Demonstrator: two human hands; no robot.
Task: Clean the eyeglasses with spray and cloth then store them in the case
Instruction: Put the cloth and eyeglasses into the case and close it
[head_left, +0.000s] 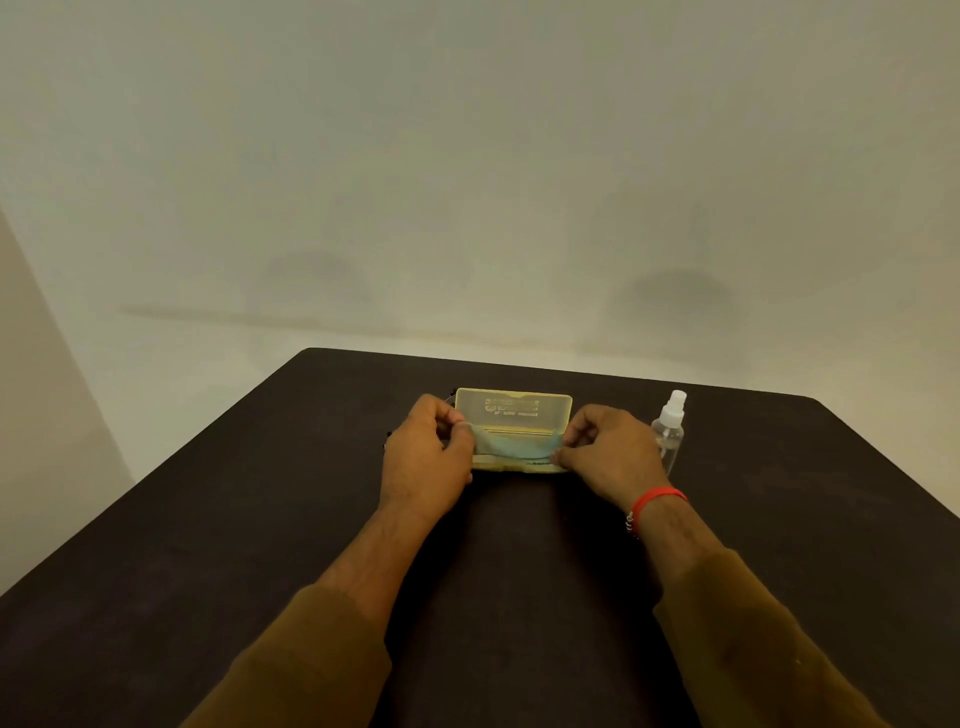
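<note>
A pale yellow glasses case (513, 411) lies open on the dark table (519, 571), its lid standing up at the back. Over its lower half stretches a light blue cloth (514, 446). My left hand (425, 457) pinches the cloth's left end and my right hand (608, 453) pinches its right end. A clear spray bottle (669, 434) with a white top stands upright just right of my right hand. Thin dark bits of the eyeglasses (451, 395) peek out behind my left hand; most of the frame is hidden.
The table's far edge (519, 364) runs just behind the case, with a plain pale wall beyond. My brown sleeves reach in from the bottom. A red band is on my right wrist.
</note>
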